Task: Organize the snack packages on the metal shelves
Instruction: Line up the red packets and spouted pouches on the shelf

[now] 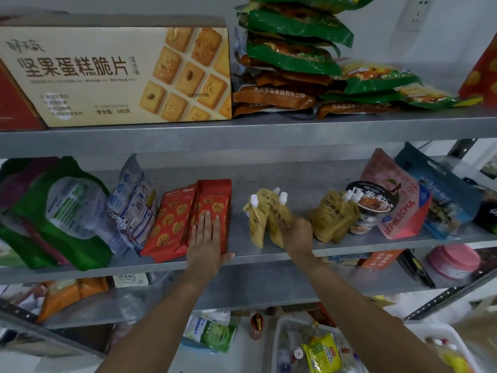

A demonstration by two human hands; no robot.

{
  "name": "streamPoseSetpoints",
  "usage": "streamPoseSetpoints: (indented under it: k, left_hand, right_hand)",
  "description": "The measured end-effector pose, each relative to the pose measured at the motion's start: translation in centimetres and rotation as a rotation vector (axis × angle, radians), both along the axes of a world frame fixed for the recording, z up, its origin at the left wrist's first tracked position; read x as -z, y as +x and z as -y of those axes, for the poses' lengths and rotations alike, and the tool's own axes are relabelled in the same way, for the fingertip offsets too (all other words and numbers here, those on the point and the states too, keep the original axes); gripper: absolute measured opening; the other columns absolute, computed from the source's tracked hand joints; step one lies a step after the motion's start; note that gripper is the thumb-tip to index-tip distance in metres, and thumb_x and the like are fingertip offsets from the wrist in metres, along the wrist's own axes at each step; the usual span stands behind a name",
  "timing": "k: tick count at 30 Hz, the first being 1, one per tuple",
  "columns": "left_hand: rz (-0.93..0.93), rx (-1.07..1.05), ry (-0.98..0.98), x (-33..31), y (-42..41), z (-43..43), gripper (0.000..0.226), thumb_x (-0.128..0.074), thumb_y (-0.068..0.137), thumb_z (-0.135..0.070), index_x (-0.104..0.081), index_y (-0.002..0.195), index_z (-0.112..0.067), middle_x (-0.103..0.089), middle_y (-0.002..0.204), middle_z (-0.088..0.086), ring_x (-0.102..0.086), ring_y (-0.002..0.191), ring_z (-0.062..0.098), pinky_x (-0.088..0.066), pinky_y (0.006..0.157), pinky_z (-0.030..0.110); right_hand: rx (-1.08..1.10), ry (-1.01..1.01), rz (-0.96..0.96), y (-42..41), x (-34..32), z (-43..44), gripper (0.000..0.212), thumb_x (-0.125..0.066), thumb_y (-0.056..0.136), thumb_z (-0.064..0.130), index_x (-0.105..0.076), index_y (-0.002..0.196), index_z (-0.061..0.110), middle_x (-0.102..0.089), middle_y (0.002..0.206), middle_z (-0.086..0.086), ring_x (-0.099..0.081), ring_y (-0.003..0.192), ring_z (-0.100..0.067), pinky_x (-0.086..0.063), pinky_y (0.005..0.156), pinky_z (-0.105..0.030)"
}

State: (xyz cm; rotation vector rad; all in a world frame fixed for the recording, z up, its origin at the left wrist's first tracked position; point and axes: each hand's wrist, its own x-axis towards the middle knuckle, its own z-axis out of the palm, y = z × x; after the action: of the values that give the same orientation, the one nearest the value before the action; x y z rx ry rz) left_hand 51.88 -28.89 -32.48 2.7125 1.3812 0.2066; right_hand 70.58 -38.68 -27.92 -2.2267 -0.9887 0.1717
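Both grips on the middle shelf (242, 170), among the snack packs.

Left grip (207, 238) spread, fingers straight, pressed flat against the front of the right-hand red cookie pack (215, 193), thumb out along the shelf's near edge. Touching that pack on its left, a second red pack (172, 219). Right grip (297, 235) curled round the lower part of a bunch of yellow spout pouches (262, 216), white caps up, at mid-shelf; fingertips hidden behind the hand, so probably a pinch. Further right, more yellow pouches (332, 218) reading 桔梗梨汁, against a dark noodle cup (369, 205), then a pink bag (395, 203) marked LEPINLECHA. On the upper shelf at left, a biscuit box (115, 74) printed 坚果蛋糕脆片 and 净含量:380克. To its right, a stack of green and brown packs (295, 30).
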Motion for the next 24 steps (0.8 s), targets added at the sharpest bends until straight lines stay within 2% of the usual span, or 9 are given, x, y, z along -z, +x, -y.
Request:
streamPoseSetpoints:
  k: [3,6,9,12,14,17,21,24]
  left_hand:
    - [-0.119,-0.007,-0.032,-0.4,-0.1,0.0,0.109,-0.050,0.088,-0.064,0.031,0.138,-0.011,0.030,0.154,0.014,0.019,0.148,0.029,0.013,0.117,0.039]
    - [-0.144,-0.019,-0.017,-0.7,-0.1,0.1,0.107,-0.049,0.090,-0.063,0.033,0.137,-0.011,0.027,0.157,0.017,0.019,0.148,0.030,0.015,0.115,0.038]
    - [-0.165,-0.035,-0.010,-0.6,0.1,0.2,0.107,-0.048,0.090,-0.062,0.033,0.136,-0.010,0.025,0.158,0.018,0.018,0.148,0.031,0.016,0.113,0.037]
    - [-0.163,-0.030,0.010,-0.6,0.2,0.2,0.106,-0.048,0.091,-0.061,0.033,0.137,-0.010,0.024,0.158,0.018,0.017,0.148,0.031,0.017,0.111,0.037]
    - [-0.154,-0.032,0.014,-0.4,0.3,0.2,0.106,-0.049,0.091,-0.061,0.032,0.136,-0.010,0.024,0.158,0.018,0.017,0.148,0.031,0.018,0.109,0.036]
    - [-0.140,-0.042,0.019,-0.3,0.3,0.2,0.107,-0.050,0.090,-0.060,0.032,0.137,-0.010,0.028,0.156,0.016,0.017,0.148,0.030,0.017,0.110,0.036]
    - [-0.169,-0.040,0.031,-0.3,0.3,0.2,0.106,-0.048,0.091,-0.061,0.034,0.137,-0.009,0.028,0.157,0.017,0.018,0.148,0.030,0.017,0.110,0.036]
    - [-0.138,-0.034,0.040,-0.1,0.2,0.2,0.107,-0.048,0.091,-0.061,0.033,0.137,-0.009,0.028,0.156,0.017,0.017,0.148,0.030,0.016,0.112,0.037]
  right_hand:
    - [0.039,0.000,-0.022,-0.3,0.5,-0.1,0.037,-0.054,0.098,0.028,-0.065,0.083,-0.004,-0.068,0.083,-0.021,-0.064,0.081,-0.034,-0.035,0.064,-0.031]
    - [0.075,0.046,0.005,-0.1,0.8,0.0,0.035,-0.058,0.096,0.025,-0.057,0.068,0.003,-0.066,0.073,-0.023,-0.062,0.070,-0.034,-0.036,0.059,-0.032]
    - [0.110,0.134,0.033,0.4,1.2,1.0,0.033,-0.061,0.093,0.016,-0.049,0.063,0.009,-0.062,0.063,-0.021,-0.054,0.057,-0.027,-0.033,0.056,-0.031]
    - [0.106,0.171,0.045,0.6,1.4,1.8,0.035,-0.063,0.091,0.012,-0.048,0.060,0.010,-0.053,0.054,-0.013,-0.047,0.052,-0.020,-0.028,0.048,-0.027]
    - [0.117,0.118,0.037,0.7,1.5,1.3,0.036,-0.062,0.093,0.017,-0.050,0.060,0.010,-0.052,0.055,-0.012,-0.048,0.055,-0.020,-0.026,0.047,-0.027]
    - [0.102,0.020,0.046,0.3,1.6,0.1,0.035,-0.056,0.096,0.024,-0.054,0.065,0.009,-0.062,0.066,-0.018,-0.051,0.061,-0.024,-0.030,0.058,-0.030]
    - [0.100,-0.094,0.054,-0.1,1.2,-0.9,0.036,-0.053,0.097,0.031,-0.067,0.085,0.000,-0.069,0.085,-0.018,-0.065,0.083,-0.032,-0.033,0.064,-0.028]
    - [0.002,-0.141,-0.032,0.7,1.8,-1.4,0.018,-0.058,0.092,0.023,-0.065,0.097,0.007,-0.070,0.091,-0.011,-0.065,0.089,-0.028,-0.038,0.066,-0.027]
